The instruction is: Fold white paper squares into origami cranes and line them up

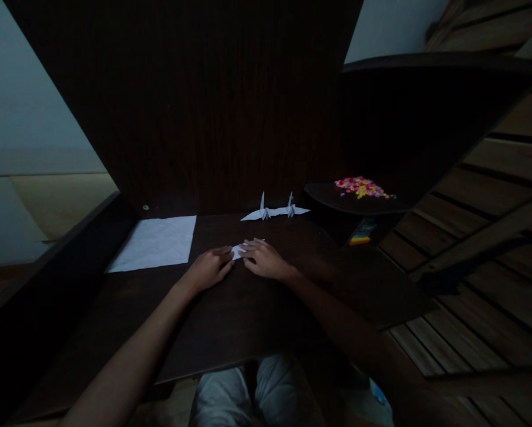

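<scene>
A small piece of folded white paper (236, 252) lies on the dark table, partly covered by my hands. My left hand (211, 267) rests at its left end, fingers stretched out flat with the thumb apart. From the right, my right hand (266, 259) lies over the paper with its fingers spread, pressing it to the tabletop. A thin tip of paper shows just beyond the right fingers. Behind the hands stand two white folded paper cranes (264, 213) (291, 209), side by side near the back panel.
A creased white paper sheet (159, 243) lies at the table's left, near a raised side board (47, 261). On a low rounded shelf (332, 196) to the right sits a pile of small pink, red and yellow pieces (361, 187). A yellow-orange object (360, 240) is beneath it.
</scene>
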Tool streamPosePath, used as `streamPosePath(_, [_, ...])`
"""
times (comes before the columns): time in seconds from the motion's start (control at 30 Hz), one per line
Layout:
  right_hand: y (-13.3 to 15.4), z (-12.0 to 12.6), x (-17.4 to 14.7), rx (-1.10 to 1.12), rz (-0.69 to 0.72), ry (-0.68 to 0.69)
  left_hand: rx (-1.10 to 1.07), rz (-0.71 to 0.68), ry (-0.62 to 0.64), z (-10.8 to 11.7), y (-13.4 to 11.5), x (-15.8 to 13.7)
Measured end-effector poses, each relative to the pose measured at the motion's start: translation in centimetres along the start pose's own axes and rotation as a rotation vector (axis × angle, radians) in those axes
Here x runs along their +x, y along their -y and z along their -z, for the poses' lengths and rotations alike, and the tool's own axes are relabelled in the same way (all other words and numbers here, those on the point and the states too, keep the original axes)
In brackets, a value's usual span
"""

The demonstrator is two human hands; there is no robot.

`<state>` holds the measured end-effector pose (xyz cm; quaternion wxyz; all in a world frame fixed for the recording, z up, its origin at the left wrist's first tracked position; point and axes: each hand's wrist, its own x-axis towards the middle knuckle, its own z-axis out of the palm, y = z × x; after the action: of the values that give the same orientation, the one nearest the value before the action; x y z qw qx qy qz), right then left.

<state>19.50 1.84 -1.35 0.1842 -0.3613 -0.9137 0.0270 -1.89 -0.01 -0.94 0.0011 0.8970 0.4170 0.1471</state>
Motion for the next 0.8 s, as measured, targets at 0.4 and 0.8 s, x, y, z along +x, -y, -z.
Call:
streamPosePath(0.4, [-0.2,0.2,-0.2,-0.018,-0.07,-0.049,-0.089,0.038,-0.055,1.2,-0.8,0.1])
streamPosePath(0.8, [0.2,-0.1,0.1,0.082,0.045,-0.109,-0.155,-0.026,-0.072,0.1,-0.1,0.1])
